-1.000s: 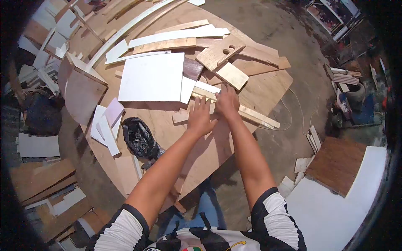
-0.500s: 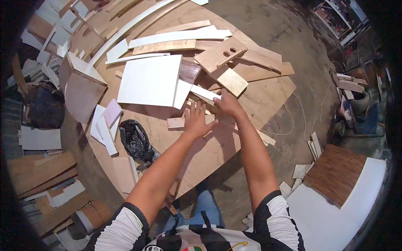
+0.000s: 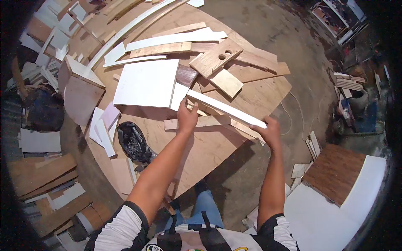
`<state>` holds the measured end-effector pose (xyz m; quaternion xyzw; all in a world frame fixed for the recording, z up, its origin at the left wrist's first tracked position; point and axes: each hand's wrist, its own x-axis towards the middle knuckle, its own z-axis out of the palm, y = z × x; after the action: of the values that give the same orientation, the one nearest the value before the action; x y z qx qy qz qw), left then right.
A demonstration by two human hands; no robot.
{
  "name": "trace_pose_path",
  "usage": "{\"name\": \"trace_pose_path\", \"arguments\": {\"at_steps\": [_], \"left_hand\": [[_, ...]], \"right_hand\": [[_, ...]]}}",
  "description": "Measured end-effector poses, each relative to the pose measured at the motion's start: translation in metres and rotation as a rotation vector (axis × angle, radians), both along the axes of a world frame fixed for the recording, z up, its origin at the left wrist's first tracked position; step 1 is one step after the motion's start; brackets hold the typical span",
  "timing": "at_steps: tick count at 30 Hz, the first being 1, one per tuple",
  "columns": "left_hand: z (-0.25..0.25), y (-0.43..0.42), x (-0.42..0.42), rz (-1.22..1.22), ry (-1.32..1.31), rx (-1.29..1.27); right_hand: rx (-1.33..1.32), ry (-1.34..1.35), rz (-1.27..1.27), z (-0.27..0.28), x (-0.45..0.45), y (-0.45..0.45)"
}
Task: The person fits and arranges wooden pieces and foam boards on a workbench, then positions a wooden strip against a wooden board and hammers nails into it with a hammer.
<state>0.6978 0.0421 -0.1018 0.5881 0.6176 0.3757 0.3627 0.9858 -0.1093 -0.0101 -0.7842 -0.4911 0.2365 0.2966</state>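
Observation:
A long narrow white-topped strip (image 3: pixel 228 109) slants across the near right part of the wooden table. My right hand (image 3: pixel 268 130) grips its lower right end. Near its upper left end is my left hand (image 3: pixel 187 115), fingers bent against the strip's end. Beneath and beside the strip lie bare wooden strips, one of them a short block (image 3: pixel 201 122). Just left of the strip's upper end sits a square white panel (image 3: pixel 146 83). Beyond it are a board with two holes (image 3: pixel 216 57) and a small pale block (image 3: pixel 226 82).
A black plastic bag (image 3: pixel 133 141) rests on the table (image 3: pixel 209 154) left of my hands. A curved wooden piece (image 3: pixel 79 90) stands at the left edge. White and brown panels (image 3: pixel 335 173) lie at the lower right, and scrap wood is piled at the left.
My right hand has moved right and down to the strip's far end. More of the white strip shows, raised over the other strips. My left hand has shifted slightly left and its fingers have bent.

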Motion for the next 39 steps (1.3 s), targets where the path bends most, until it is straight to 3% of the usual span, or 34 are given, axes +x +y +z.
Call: {"name": "trace_pose_path", "arguments": {"at_steps": [3, 4, 6, 8, 10, 11, 12, 15, 16, 17, 20, 22, 24, 26, 27, 29, 32, 33, 34, 39], "left_hand": [[0.013, -0.010, 0.004, 0.030, -0.083, -0.101], [0.024, -0.016, 0.006, 0.038, -0.122, -0.204], [0.031, -0.032, 0.015, 0.054, -0.120, -0.109], [0.027, -0.044, 0.017, -0.145, -0.469, -0.448], [0.069, -0.074, 0.018, -0.304, -0.555, -0.498], [0.041, -0.082, 0.018, -0.327, -0.685, -0.584], [0.064, -0.096, 0.017, -0.290, -0.563, -0.559], [0.070, -0.116, -0.005, -0.188, -0.605, -0.569], [0.075, -0.121, -0.015, -0.159, -0.486, -0.396], [0.079, -0.126, -0.026, -0.129, -0.366, -0.225], [0.079, -0.142, -0.069, -0.085, -0.304, -0.179], [0.080, -0.150, -0.103, -0.034, -0.310, -0.275], [0.092, -0.168, -0.139, 0.119, -0.583, -0.558], [0.082, -0.186, -0.177, 0.145, -0.679, -0.458], [0.080, -0.188, -0.196, 0.149, -0.513, -0.126], [0.080, -0.211, -0.250, 0.197, -0.559, -0.072], [0.125, -0.236, -0.339, 0.138, -0.596, -0.201], [0.108, -0.241, -0.371, 0.161, -0.437, -0.057], [0.123, -0.249, -0.399, 0.199, -0.399, -0.159], [0.066, -0.278, -0.533, 0.151, -0.132, -0.203]], "right_hand": [[-0.173, 0.014, -0.060, -0.004, 0.007, -0.048], [-0.165, 0.160, -0.114, -0.020, 0.007, -0.066], [-0.157, 0.308, -0.164, -0.036, -0.005, -0.093], [-0.107, 0.601, -0.237, -0.039, -0.031, -0.112], [-0.159, 0.690, -0.210, -0.031, -0.060, -0.119], [-0.211, 0.780, -0.179, -0.028, -0.075, -0.123], [-0.211, 0.783, -0.178, -0.029, -0.090, -0.126], [-0.321, 0.982, -0.063, -0.058, -0.134, -0.140], [-0.230, 0.973, 0.002, -0.084, -0.151, -0.149], [-0.235, 1.007, 0.063, -0.082, -0.167, -0.151], [-0.325, 1.189, 0.057, -0.030, -0.230, -0.149], [-0.292, 1.149, 0.131, -0.024, -0.273, -0.156], [-0.180, 0.978, 0.180, -0.014, -0.322, -0.167], [-0.162, 0.898, 0.192, -0.002, -0.370, -0.175], [-0.190, 0.802, 0.215, 0.000, -0.393, -0.181], [-0.215, 0.709, 0.246, 0.002, -0.448, -0.195], [-0.058, 0.647, 0.231, 0.009, -0.523, -0.213], [-0.190, 0.719, 0.200, 0.008, -0.542, -0.216], [-0.191, 0.713, 0.204, 0.004, -0.562, -0.217], [-0.049, 0.229, 0.041, -0.044, -0.625, -0.206]]}}
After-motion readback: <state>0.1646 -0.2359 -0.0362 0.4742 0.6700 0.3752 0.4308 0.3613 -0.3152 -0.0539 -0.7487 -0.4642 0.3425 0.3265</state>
